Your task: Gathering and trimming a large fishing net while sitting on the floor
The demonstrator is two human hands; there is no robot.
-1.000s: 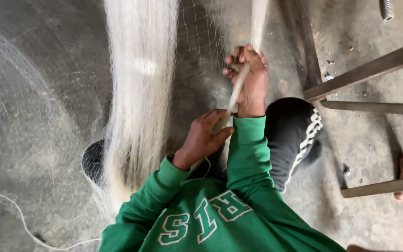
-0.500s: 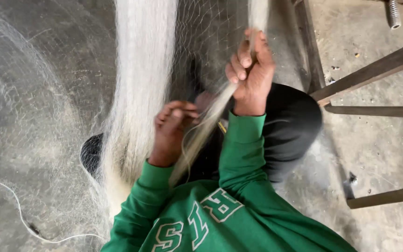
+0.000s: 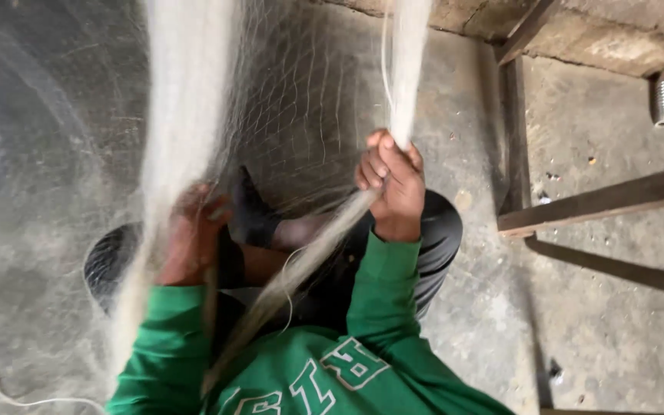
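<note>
A pale fishing net (image 3: 286, 115) hangs from twelve o'clock across the concrete floor (image 3: 609, 323). At three o'clock stands a metal frame (image 3: 601, 204). The right hand (image 3: 390, 180) is fisted around a gathered net bundle (image 3: 324, 238); the left hand (image 3: 194, 234), blurred behind mesh, has a grip I cannot tell.

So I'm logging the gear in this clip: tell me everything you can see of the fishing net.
The fishing net is fine, pale, translucent mesh, like thin monofilament. It hangs from above the frame, partly spread so its cells show, partly gathered into thick whitish bundles. The right hand grips one bundle, which slants down across the green sweatshirt. The left hand sits behind another hanging bundle, blurred. More netting drapes over the concrete floor on the left.
</note>
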